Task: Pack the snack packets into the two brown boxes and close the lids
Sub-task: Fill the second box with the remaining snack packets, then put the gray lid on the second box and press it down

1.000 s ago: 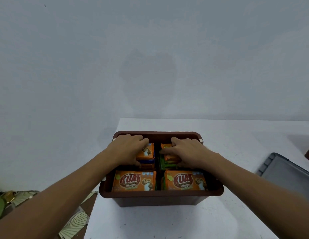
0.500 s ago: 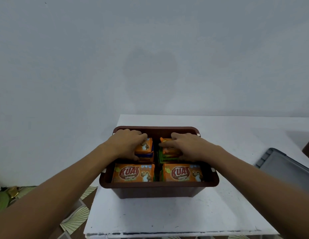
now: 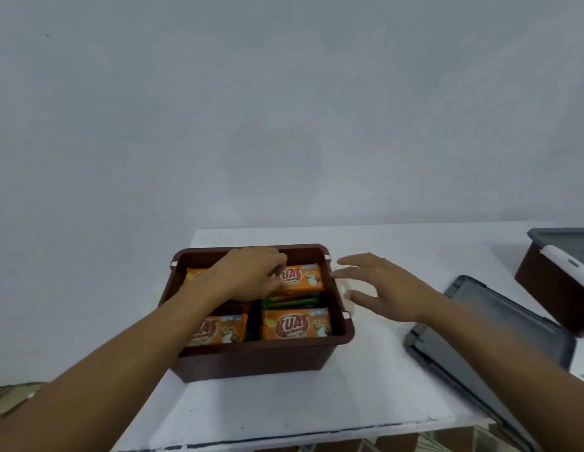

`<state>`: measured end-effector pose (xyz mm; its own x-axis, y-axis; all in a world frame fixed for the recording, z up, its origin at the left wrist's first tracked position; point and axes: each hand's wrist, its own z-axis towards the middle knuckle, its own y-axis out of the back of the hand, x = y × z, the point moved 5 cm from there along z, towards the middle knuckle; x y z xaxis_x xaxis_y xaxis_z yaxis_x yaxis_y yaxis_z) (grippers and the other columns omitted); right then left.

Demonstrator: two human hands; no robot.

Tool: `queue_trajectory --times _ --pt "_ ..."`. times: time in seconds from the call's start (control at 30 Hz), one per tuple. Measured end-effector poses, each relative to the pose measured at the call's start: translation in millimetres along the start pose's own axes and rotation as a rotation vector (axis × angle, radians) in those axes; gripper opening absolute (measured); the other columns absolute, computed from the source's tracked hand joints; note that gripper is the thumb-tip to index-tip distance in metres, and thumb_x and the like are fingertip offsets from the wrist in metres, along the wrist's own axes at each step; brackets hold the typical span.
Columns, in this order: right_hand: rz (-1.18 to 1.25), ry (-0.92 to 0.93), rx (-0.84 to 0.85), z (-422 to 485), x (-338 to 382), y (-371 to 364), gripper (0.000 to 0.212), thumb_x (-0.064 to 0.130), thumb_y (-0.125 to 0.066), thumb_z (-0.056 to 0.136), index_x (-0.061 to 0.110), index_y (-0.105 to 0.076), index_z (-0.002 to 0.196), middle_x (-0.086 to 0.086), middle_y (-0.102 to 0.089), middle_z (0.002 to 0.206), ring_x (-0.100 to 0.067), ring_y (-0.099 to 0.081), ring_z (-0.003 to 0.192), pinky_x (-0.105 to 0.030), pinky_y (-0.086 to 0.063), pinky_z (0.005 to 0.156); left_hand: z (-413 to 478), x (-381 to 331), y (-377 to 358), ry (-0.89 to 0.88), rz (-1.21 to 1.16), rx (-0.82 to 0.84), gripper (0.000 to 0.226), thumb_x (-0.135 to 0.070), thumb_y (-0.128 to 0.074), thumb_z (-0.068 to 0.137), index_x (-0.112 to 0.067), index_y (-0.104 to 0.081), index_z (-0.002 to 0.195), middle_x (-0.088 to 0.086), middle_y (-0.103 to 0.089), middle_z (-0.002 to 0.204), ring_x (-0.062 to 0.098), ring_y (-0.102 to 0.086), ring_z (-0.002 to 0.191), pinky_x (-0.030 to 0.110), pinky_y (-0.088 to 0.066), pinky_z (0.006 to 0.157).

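An open brown box [image 3: 251,360] stands on the white table, filled with orange snack packets [image 3: 297,324] in several stacks. My left hand [image 3: 251,275] is inside the box at the back, fingers curled against the edge of the rear right orange packet [image 3: 303,275]. My right hand [image 3: 378,288] hovers just outside the box's right wall, fingers spread, holding nothing. A grey lid [image 3: 489,334] lies flat on the table to the right. A second brown box [image 3: 558,288] with a grey lid on it and a white latch sits at the far right.
The white table [image 3: 316,406] ends at a front edge near the bottom of the view and at a left edge beside the box. A plain grey wall rises behind. Patterned floor and a gold-coloured object [image 3: 10,399] show at lower left.
My right hand has left the box and moved out to the right with fingers spread. My left hand has shifted right across the back packets. The view has swung right, revealing the second box.
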<state>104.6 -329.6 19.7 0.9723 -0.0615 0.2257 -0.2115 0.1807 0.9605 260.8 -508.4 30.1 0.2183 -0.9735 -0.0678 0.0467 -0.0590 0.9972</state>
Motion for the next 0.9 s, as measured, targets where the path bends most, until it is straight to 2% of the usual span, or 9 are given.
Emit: queue_trajectory --times 0.13,0.23,0.3,0.4,0.5,0.6,0.7,0.8,0.9 --pt "-0.043 -0.246 -0.030 -78 -62 8 0.034 0.040 -0.055 0.096 0.029 -0.060 0.127 0.012 -0.055 0.132 -0.009 -0.048 0.123 -0.023 -0.037 0.100 34 -62 8 -0.065 -0.031 -0.113 0.018 -0.045 -0.050 0.093 -0.027 -0.050 0.090 -0.013 -0.050 0.091 0.010 -0.049 0.080 0.031 -0.045 0.069" --pt "-0.039 -0.398 -0.024 -146 -111 5 0.033 0.037 -0.059 0.090 0.025 -0.066 0.120 0.004 -0.065 0.123 -0.018 -0.058 0.115 -0.022 -0.038 0.097 64 -116 4 -0.151 -0.041 -0.188 0.022 -0.045 -0.051 0.093 -0.023 -0.052 0.097 -0.011 -0.050 0.095 0.011 -0.046 0.086 0.031 -0.043 0.072" --pt "-0.045 -0.526 -0.008 -198 -139 4 0.034 0.037 -0.061 0.088 0.023 -0.068 0.119 0.001 -0.066 0.123 -0.021 -0.059 0.116 -0.028 -0.042 0.099 89 -162 -10 -0.206 -0.053 -0.188 0.026 -0.045 -0.051 0.093 -0.020 -0.054 0.101 -0.008 -0.052 0.099 0.013 -0.047 0.091 0.031 -0.041 0.073" --pt "-0.072 -0.634 -0.023 -253 -162 0 0.034 0.039 -0.061 0.088 0.027 -0.065 0.120 0.004 -0.064 0.123 -0.020 -0.057 0.115 -0.035 -0.047 0.096 115 -211 -41 -0.183 -0.063 -0.060 0.034 -0.048 -0.050 0.093 -0.018 -0.054 0.110 -0.001 -0.055 0.109 0.019 -0.051 0.100 0.033 -0.043 0.079" --pt "-0.095 -0.748 0.018 -298 -175 -9 0.043 0.041 -0.061 0.089 0.028 -0.058 0.130 0.001 -0.053 0.139 -0.024 -0.049 0.122 -0.039 -0.045 0.098 132 -247 -88 -0.018 -0.083 0.171 0.054 -0.058 -0.048 0.091 -0.016 -0.049 0.124 0.006 -0.051 0.123 0.026 -0.049 0.112 0.040 -0.046 0.088" --pt "-0.156 -0.744 0.038 -311 -170 -25 0.050 0.045 -0.051 0.094 0.029 -0.046 0.141 -0.002 -0.040 0.149 -0.026 -0.039 0.132 -0.042 -0.041 0.102 130 -265 -131 0.115 -0.067 0.292 0.078 -0.073 -0.047 0.082 -0.019 -0.039 0.136 0.011 -0.037 0.137 0.032 -0.036 0.126 0.049 -0.042 0.096" --pt "-0.240 -0.711 0.006 -305 -157 -30 0.048 0.049 -0.041 0.097 0.029 -0.045 0.141 -0.003 -0.044 0.140 -0.025 -0.040 0.128 -0.041 -0.040 0.100 126 -261 -135 0.253 -0.042 0.111 0.088 -0.076 -0.049 0.079 -0.023 -0.026 0.145 0.012 -0.021 0.147 0.034 -0.024 0.132 0.050 -0.038 0.097" --pt "-0.210 -0.642 -0.029 -291 -147 -26 0.045 0.054 -0.042 0.095 0.030 -0.053 0.131 0.001 -0.055 0.125 -0.022 -0.048 0.119 -0.039 -0.037 0.096 118 -249 -126 0.365 -0.091 -0.065 0.082 -0.067 -0.055 0.082 -0.014 -0.029 0.139 0.014 -0.033 0.138 0.033 -0.039 0.121 0.043 -0.048 0.082" --pt "-0.030 -0.598 -0.127 -273 -147 -16 0.036 0.049 -0.051 0.093 0.030 -0.063 0.121 0.006 -0.067 0.107 -0.017 -0.059 0.104 -0.034 -0.041 0.091 108 -246 -131 0.451 -0.255 -0.045 0.080 -0.065 -0.059 0.081 -0.012 -0.033 0.135 0.012 -0.041 0.130 0.031 -0.050 0.114 0.041 -0.049 0.081"
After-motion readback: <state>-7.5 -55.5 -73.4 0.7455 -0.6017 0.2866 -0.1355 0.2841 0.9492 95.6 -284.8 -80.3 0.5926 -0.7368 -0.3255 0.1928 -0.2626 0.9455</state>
